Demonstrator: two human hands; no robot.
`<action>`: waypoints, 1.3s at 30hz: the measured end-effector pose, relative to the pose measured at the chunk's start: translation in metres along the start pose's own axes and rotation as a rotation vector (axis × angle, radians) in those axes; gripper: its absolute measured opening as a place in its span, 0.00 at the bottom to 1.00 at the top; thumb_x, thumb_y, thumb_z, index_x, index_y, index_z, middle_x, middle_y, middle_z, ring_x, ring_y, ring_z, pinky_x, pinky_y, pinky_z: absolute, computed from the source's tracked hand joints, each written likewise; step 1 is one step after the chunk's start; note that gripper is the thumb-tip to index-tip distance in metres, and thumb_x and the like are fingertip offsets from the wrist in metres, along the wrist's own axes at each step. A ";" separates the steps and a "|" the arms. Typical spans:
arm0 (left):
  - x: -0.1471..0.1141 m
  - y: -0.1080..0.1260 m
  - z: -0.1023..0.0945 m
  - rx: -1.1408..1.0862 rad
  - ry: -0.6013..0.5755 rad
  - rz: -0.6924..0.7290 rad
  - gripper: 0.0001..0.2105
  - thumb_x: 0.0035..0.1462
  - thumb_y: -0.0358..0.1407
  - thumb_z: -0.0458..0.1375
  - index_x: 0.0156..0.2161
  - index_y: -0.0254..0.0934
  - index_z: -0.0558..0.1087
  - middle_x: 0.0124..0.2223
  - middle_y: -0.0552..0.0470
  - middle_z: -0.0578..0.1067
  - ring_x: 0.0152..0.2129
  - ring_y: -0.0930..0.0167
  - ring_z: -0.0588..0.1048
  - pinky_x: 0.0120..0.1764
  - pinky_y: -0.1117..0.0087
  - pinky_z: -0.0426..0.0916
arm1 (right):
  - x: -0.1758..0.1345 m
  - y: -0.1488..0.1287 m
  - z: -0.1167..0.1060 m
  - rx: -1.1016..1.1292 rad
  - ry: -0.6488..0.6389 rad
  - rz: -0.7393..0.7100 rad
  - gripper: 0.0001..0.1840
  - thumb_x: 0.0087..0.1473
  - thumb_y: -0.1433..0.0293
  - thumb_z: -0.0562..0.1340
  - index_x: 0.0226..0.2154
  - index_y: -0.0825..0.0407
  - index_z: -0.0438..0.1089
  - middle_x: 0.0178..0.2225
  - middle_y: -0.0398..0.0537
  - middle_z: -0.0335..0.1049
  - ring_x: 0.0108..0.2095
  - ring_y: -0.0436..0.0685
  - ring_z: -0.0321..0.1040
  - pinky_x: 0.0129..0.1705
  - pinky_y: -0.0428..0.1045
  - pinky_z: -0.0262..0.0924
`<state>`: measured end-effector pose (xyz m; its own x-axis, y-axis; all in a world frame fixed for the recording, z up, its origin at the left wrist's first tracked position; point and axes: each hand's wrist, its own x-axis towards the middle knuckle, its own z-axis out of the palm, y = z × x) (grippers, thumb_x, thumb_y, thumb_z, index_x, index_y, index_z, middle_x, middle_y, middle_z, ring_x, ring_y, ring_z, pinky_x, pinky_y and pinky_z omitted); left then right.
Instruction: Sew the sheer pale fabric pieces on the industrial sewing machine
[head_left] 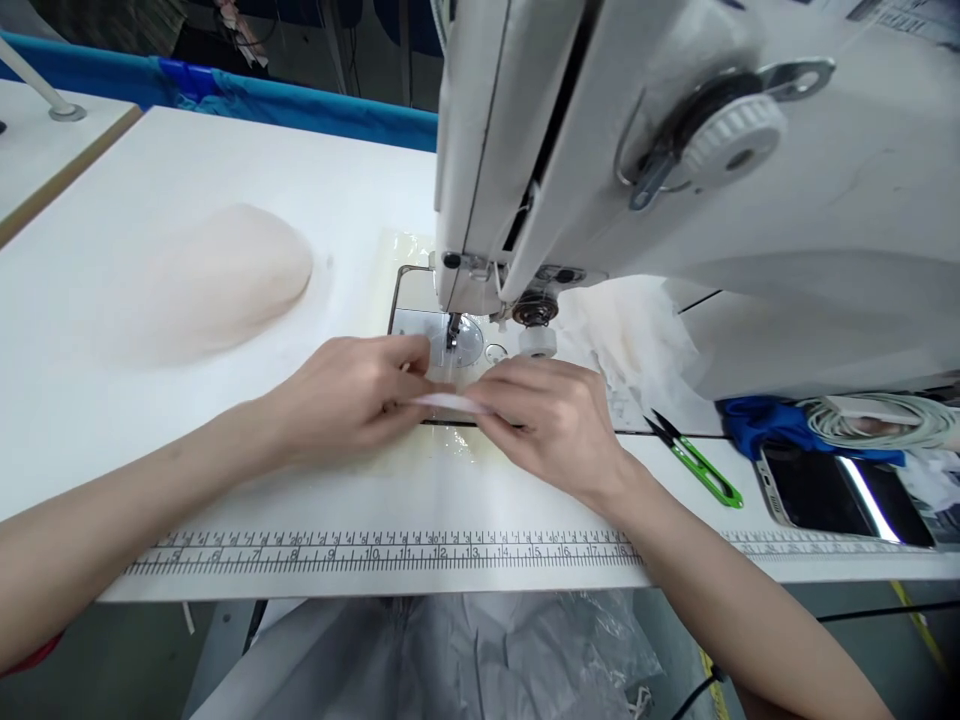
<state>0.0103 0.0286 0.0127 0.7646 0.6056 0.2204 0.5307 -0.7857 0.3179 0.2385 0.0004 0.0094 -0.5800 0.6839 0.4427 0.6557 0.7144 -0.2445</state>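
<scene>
A thin, pale strip, probably fabric, stretches between my two hands just in front of the sewing machine's presser foot. My left hand pinches its left end, fingers curled and slightly blurred. At the other end, my right hand is closed on it with thumb and fingertips. Both hands are over the front edge of the metal needle plate. The white sewing machine rises behind them. To the left lies a beige moulded cup on the white table.
Green thread snips lie right of my right hand. Beyond them are a phone, a coiled pale cord and blue cloth. Sheer white fabric sits under the machine arm. A printed ruler runs along the front edge.
</scene>
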 end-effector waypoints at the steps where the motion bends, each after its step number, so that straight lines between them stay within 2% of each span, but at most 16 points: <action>1: -0.003 0.004 0.003 0.124 0.035 0.075 0.15 0.65 0.35 0.47 0.42 0.39 0.78 0.31 0.52 0.71 0.23 0.73 0.67 0.21 0.70 0.57 | 0.000 -0.001 -0.001 -0.047 -0.022 -0.054 0.12 0.60 0.72 0.57 0.32 0.50 0.76 0.33 0.43 0.77 0.34 0.52 0.69 0.34 0.48 0.57; 4: -0.011 0.019 0.010 0.418 0.101 0.217 0.13 0.65 0.30 0.49 0.42 0.36 0.77 0.35 0.49 0.76 0.28 0.68 0.72 0.26 0.66 0.63 | -0.001 -0.003 -0.003 -0.137 -0.053 -0.161 0.13 0.58 0.75 0.57 0.28 0.50 0.74 0.37 0.42 0.77 0.45 0.56 0.67 0.42 0.51 0.56; 7: -0.016 0.031 0.015 0.524 0.119 0.188 0.14 0.63 0.24 0.49 0.48 0.33 0.75 0.51 0.44 0.76 0.45 0.64 0.74 0.40 0.63 0.68 | -0.001 -0.004 -0.002 -0.130 -0.080 -0.174 0.13 0.58 0.78 0.57 0.29 0.50 0.74 0.35 0.42 0.78 0.47 0.55 0.67 0.47 0.52 0.54; 8: -0.018 0.033 0.016 0.531 0.120 0.173 0.15 0.63 0.24 0.48 0.50 0.32 0.73 0.54 0.42 0.74 0.50 0.63 0.72 0.44 0.62 0.67 | -0.001 -0.004 -0.002 -0.122 -0.085 -0.172 0.12 0.58 0.78 0.57 0.29 0.51 0.74 0.35 0.42 0.78 0.47 0.54 0.67 0.48 0.52 0.54; 10: -0.021 0.035 0.018 0.532 0.103 0.164 0.16 0.64 0.24 0.47 0.53 0.30 0.71 0.55 0.39 0.74 0.53 0.63 0.70 0.50 0.59 0.66 | -0.002 -0.003 -0.001 -0.108 -0.078 -0.172 0.11 0.58 0.78 0.58 0.31 0.51 0.75 0.37 0.42 0.78 0.45 0.54 0.68 0.49 0.53 0.55; 13: -0.024 0.033 0.018 0.526 0.086 0.174 0.16 0.64 0.24 0.47 0.53 0.28 0.70 0.52 0.37 0.75 0.51 0.62 0.73 0.53 0.54 0.64 | -0.002 -0.003 0.000 -0.096 -0.060 -0.177 0.11 0.58 0.78 0.58 0.32 0.51 0.75 0.38 0.41 0.79 0.43 0.53 0.70 0.49 0.54 0.55; 16: -0.024 0.031 0.019 0.510 0.074 0.156 0.17 0.62 0.23 0.49 0.54 0.27 0.69 0.53 0.35 0.74 0.51 0.60 0.74 0.56 0.51 0.62 | -0.002 -0.003 0.001 -0.100 -0.053 -0.171 0.11 0.58 0.78 0.58 0.32 0.51 0.75 0.38 0.40 0.79 0.42 0.52 0.70 0.49 0.53 0.55; 23: -0.019 0.022 0.019 0.478 0.115 0.143 0.16 0.64 0.25 0.48 0.54 0.30 0.70 0.53 0.39 0.75 0.51 0.61 0.74 0.58 0.48 0.63 | 0.000 -0.001 0.007 -0.109 0.012 -0.136 0.11 0.60 0.77 0.58 0.32 0.50 0.74 0.38 0.40 0.79 0.43 0.52 0.71 0.50 0.52 0.55; 27: -0.015 0.015 0.020 0.482 0.112 0.124 0.16 0.65 0.27 0.49 0.56 0.30 0.69 0.54 0.39 0.74 0.53 0.60 0.73 0.59 0.46 0.61 | 0.002 0.006 0.012 -0.131 0.029 -0.121 0.11 0.60 0.77 0.57 0.33 0.51 0.75 0.40 0.41 0.79 0.39 0.53 0.71 0.50 0.53 0.56; 33: -0.005 0.002 0.021 0.444 0.104 0.063 0.16 0.67 0.29 0.48 0.57 0.34 0.69 0.56 0.44 0.73 0.55 0.63 0.71 0.63 0.47 0.55 | 0.006 0.014 0.020 -0.136 0.046 -0.059 0.12 0.61 0.76 0.57 0.34 0.51 0.75 0.38 0.42 0.79 0.37 0.52 0.70 0.47 0.51 0.59; 39: -0.001 -0.006 0.024 0.459 0.155 0.105 0.16 0.66 0.31 0.50 0.56 0.35 0.69 0.55 0.42 0.74 0.52 0.63 0.73 0.62 0.46 0.57 | 0.007 0.016 0.025 -0.222 0.073 -0.026 0.10 0.60 0.74 0.57 0.37 0.51 0.75 0.38 0.44 0.79 0.38 0.54 0.71 0.45 0.52 0.60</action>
<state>0.0154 0.0294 -0.0114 0.7779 0.5043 0.3749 0.5864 -0.7971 -0.1443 0.2329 0.0207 -0.0128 -0.5667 0.6475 0.5094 0.7361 0.6757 -0.0401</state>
